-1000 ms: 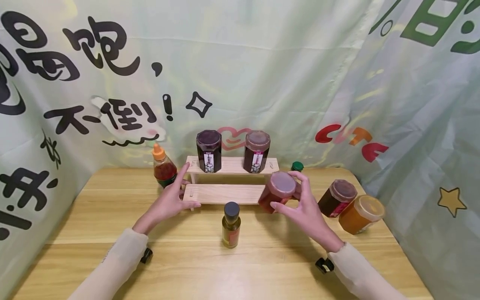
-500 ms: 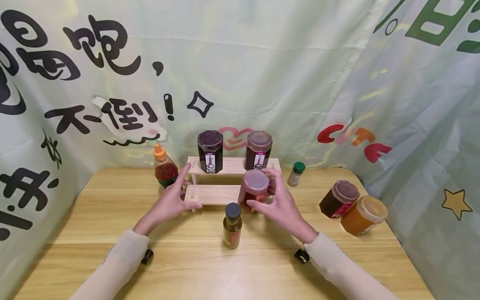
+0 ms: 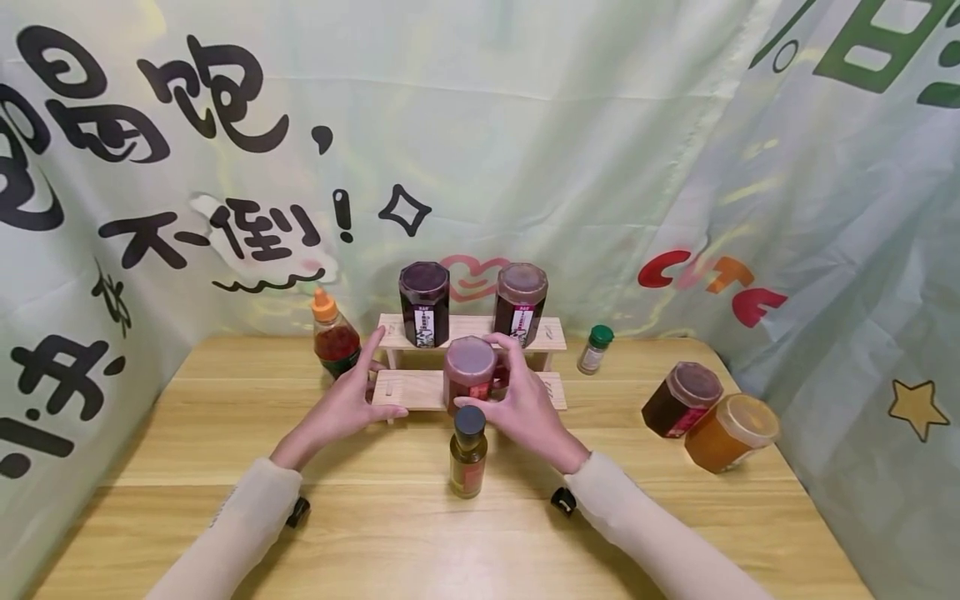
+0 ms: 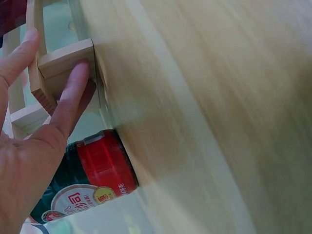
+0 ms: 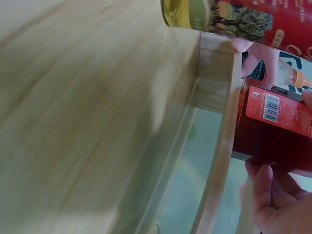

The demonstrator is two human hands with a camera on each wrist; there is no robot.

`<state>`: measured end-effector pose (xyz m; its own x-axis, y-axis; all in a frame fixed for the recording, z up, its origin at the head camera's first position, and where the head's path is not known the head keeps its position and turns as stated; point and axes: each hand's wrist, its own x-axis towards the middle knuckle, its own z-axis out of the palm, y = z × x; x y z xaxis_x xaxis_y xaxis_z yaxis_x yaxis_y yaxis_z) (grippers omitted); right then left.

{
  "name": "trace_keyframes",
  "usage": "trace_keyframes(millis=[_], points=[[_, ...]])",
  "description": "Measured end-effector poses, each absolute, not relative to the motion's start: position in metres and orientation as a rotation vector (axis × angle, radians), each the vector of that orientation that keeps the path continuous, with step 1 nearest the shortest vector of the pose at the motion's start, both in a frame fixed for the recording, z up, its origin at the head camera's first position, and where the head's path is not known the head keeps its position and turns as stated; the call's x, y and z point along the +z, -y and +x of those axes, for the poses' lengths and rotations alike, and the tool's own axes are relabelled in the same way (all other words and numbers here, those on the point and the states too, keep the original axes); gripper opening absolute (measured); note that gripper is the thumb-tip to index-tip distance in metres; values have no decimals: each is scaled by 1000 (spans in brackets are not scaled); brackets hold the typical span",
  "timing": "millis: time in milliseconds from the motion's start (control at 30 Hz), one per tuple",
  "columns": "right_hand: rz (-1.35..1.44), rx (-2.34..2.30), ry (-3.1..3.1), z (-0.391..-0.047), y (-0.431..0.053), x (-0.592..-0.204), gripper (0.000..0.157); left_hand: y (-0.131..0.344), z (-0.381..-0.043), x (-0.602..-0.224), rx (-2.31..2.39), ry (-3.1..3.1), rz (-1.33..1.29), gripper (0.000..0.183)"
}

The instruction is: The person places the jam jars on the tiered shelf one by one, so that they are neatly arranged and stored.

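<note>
My right hand (image 3: 525, 408) grips a faceted jar (image 3: 468, 367) of dark red contents, with a pale pinkish lid, upright at the lower shelf of a two-tier wooden rack (image 3: 408, 389). In the right wrist view the jar's red barcode label (image 5: 278, 107) faces the camera, and its base is right at the shelf's front edge. At the rack's left end rests my left hand (image 3: 343, 404), thumb by the lower front edge. Its straight fingers (image 4: 73, 92) touch the end piece in the left wrist view. Two dark jars, one purple-lidded (image 3: 425, 308), one pink-lidded (image 3: 521, 308), stand on the upper shelf.
A small dark-capped bottle (image 3: 467, 471) stands just before the rack. Left of it is an orange-tipped squeeze bottle (image 3: 337, 342). On the right are a green-capped shaker (image 3: 595, 352), a dark jar (image 3: 678, 402) and an amber jar (image 3: 727, 435). A printed curtain (image 3: 585, 150) hangs behind.
My right hand has carried the red jar leftward, from the lower shelf's right end to left of its middle. My left hand keeps its place at the rack's end.
</note>
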<state>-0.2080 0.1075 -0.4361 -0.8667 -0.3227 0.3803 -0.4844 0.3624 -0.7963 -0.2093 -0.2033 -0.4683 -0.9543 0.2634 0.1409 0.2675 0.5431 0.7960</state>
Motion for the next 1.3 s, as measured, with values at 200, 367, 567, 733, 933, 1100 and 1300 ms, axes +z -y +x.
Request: trace_keyframes(millis=[200,367,567,733,933,1100,1300], points=[[770,1480,2459,-214,-97,-438,98,204,-210,-467,-1432,2766,-495,134],[817,1436,2465,-219,-87,-440,98,204,-210,-466,-1428,2783,-496,134],[884,1554,2461,-223,-81,-444,80,205,-209,-466,-1411,2803,-509,133],[962,1616,2425,-226,-78,-447,76,207,-209,-465,-1415,2805,-501,133],[960,1620,2437,-230,-73,-449,79,208,-209,-465,-1469,2780,-520,132],[935,1716,2426,-232,-68,-450,80,208,-210,-465,-1497,2784,-513,132],[908,1813,2417,-234,-60,-451,78,208,-210,-464,-1452,2790,-518,132]])
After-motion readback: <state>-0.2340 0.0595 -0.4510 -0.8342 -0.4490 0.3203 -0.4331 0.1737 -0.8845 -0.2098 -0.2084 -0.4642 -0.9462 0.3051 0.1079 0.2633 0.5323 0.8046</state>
